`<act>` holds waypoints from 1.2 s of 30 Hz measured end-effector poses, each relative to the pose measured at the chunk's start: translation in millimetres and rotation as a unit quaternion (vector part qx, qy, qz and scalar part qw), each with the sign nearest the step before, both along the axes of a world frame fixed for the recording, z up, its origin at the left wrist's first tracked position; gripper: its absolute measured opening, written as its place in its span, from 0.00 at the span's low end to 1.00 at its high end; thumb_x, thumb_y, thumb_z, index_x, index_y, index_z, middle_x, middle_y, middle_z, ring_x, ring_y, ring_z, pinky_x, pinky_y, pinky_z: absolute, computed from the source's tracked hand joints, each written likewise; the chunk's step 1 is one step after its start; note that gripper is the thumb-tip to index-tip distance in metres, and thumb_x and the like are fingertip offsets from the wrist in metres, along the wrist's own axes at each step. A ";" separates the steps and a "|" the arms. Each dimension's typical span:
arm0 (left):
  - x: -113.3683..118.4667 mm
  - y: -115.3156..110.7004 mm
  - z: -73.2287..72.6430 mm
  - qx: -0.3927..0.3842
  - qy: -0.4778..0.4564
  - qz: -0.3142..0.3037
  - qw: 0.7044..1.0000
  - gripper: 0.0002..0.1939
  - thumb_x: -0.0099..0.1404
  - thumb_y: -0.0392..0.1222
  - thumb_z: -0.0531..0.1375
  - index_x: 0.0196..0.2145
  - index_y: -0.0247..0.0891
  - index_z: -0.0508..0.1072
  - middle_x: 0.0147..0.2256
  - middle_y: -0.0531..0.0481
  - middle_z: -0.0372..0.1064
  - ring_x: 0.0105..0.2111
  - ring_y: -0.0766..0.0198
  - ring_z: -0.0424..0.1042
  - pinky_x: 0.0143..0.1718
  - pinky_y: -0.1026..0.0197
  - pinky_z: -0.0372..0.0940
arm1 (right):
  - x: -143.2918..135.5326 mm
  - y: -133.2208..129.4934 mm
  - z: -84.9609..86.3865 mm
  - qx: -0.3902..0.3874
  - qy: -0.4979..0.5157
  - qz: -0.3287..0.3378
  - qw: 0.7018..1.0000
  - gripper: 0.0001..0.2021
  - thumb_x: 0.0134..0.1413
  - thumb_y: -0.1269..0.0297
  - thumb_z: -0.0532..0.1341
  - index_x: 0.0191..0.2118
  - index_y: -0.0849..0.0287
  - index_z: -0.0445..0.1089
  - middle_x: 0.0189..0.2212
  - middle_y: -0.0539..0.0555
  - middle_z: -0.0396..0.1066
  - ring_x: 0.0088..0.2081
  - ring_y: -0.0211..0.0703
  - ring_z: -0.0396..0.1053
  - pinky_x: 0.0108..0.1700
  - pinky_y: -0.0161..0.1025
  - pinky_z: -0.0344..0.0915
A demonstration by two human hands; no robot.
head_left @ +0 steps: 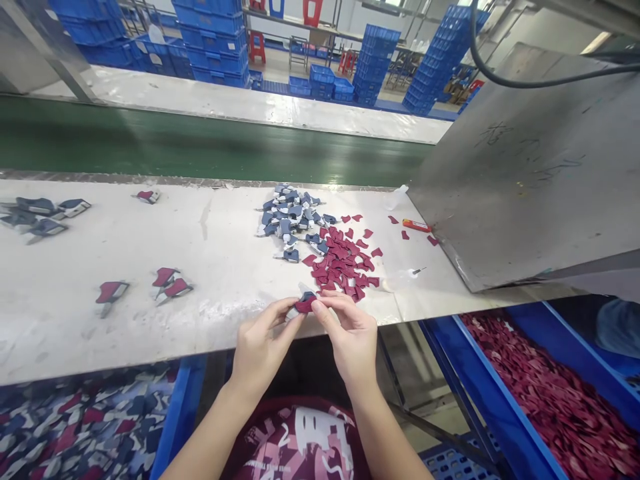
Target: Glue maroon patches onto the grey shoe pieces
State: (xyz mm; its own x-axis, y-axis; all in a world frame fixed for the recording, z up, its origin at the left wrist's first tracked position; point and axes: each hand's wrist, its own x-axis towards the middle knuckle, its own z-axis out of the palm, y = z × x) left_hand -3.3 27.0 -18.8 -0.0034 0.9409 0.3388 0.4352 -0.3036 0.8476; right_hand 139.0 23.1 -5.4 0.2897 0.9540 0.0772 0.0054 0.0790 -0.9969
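Observation:
Between my two hands, at the front of the white worktop, is a small blue-and-white plastic part with a dark red piece [305, 305] on it. My left hand [263, 343] pinches its left end between thumb and fingers. At the right side, my right hand [350, 333] has its thumb and fingertips closed on the dark red piece. Just beyond my right fingers lies a heap of loose dark red pieces [343, 260]. Behind that sits a pile of blue-and-white parts [287, 217].
Several red-topped parts [170, 283] and some blue ones [40, 213] lie to the left. A green conveyor belt [225, 150] runs behind. A metal panel [540, 167] stands right, near an orange-red tube [417, 226]. Blue bins [515, 393] flank me below.

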 end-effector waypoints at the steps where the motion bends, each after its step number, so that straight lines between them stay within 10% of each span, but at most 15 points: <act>1: -0.4 -0.6 1.0 0.005 0.005 -0.001 1.000 0.10 0.64 0.39 0.63 0.44 0.37 0.77 0.37 0.51 0.79 0.33 0.66 0.79 0.41 0.67 0.75 | 1.2 -0.4 1.0 0.003 -0.010 0.001 1.000 0.02 0.52 0.63 0.69 0.33 0.53 0.80 0.36 0.54 0.77 0.46 0.49 0.71 0.53 0.49 0.66; 26: 6.4 -11.4 20.4 -0.157 -0.276 0.037 0.947 0.12 0.53 0.39 0.71 0.38 0.38 0.82 0.37 0.48 0.81 0.37 0.56 0.81 0.43 0.62 0.77 | 4.3 -6.7 12.7 0.173 -0.228 -0.056 0.956 0.05 0.51 0.70 0.70 0.30 0.53 0.78 0.27 0.49 0.74 0.38 0.43 0.68 0.46 0.45 0.67; 30: 4.7 -11.0 23.2 -0.149 -0.261 0.024 0.953 0.12 0.54 0.38 0.71 0.38 0.37 0.82 0.38 0.47 0.81 0.37 0.55 0.81 0.43 0.60 0.77 | 13.2 -1.9 11.7 0.040 -0.080 0.039 0.995 0.08 0.50 0.62 0.70 0.38 0.53 0.78 0.38 0.53 0.76 0.44 0.47 0.71 0.49 0.47 0.68; 36: 3.5 -11.5 26.7 -0.145 -0.231 0.004 0.962 0.11 0.55 0.39 0.70 0.38 0.38 0.82 0.37 0.48 0.81 0.36 0.54 0.81 0.43 0.58 0.78 | 23.0 3.0 15.1 -0.031 0.026 0.212 0.976 0.12 0.60 0.58 0.62 0.47 0.54 0.75 0.44 0.54 0.75 0.44 0.44 0.74 0.46 0.41 0.71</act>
State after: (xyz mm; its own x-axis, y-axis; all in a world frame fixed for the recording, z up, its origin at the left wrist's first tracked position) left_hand 0.3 15.5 7.9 -0.0990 0.9948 0.0231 -0.0073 -0.0239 0.9997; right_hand 162.0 26.1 9.7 -0.1304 0.9914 0.0118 -0.0656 0.0032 -0.9978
